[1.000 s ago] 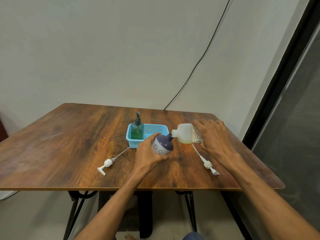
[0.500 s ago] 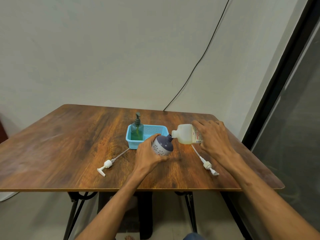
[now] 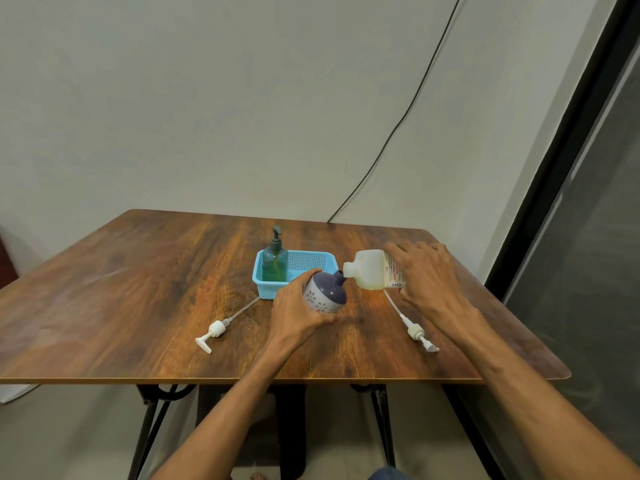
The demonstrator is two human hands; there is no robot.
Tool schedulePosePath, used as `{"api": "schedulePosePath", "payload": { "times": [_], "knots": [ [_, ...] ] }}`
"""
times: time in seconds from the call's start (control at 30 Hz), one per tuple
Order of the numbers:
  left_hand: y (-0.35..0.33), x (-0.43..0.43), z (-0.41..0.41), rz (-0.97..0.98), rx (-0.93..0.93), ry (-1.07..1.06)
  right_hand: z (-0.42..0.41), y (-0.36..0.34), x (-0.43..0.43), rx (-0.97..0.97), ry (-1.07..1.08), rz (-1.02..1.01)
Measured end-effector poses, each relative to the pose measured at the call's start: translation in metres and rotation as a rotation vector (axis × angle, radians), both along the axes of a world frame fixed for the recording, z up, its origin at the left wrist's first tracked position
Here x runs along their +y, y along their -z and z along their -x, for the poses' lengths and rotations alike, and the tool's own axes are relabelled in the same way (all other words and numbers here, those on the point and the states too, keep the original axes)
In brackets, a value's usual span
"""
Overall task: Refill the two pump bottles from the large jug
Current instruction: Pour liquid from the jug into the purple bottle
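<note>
Head: jug [image 3: 371,271] horizontal, pointing left.

jug [image 3: 372,270] label reads "CHG" in blue, "BIOCHEK" in red, partly hidden

The table [image 3: 121,289] top shows a dark wood-grain surface, smooth, with a dull sheen toward its far left corner, carried on black, metal-looking legs [image 3: 149,420]. The basket [image 3: 311,252] near the far edge is light-blue plastic with finely perforated walls, and the green pump bottle [image 3: 275,265] in it is translucent, glossy plastic. The jug [image 3: 369,270] is milky translucent plastic with a printed, paper-like label [image 3: 394,273]; the round bottle [image 3: 325,294] looks matt, purple over white with a flower print; the left pump [image 3: 214,332] and right pump [image 3: 415,332] are smooth white plastic.
</note>
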State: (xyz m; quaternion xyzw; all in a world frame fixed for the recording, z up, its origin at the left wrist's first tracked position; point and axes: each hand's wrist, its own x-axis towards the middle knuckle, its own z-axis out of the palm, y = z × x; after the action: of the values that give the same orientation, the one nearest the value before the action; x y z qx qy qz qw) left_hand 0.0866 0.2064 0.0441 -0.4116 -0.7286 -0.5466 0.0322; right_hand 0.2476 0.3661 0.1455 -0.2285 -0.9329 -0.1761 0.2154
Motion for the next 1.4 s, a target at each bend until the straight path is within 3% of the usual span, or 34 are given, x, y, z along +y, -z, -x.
{"api": "schedulePosePath", "payload": {
  "times": [1.4],
  "knots": [
    [-0.005, -0.001, -0.005, 0.013, -0.016, -0.007, -0.001, -0.006, -0.005, -0.022, 0.014, 0.013]
  ]
}}
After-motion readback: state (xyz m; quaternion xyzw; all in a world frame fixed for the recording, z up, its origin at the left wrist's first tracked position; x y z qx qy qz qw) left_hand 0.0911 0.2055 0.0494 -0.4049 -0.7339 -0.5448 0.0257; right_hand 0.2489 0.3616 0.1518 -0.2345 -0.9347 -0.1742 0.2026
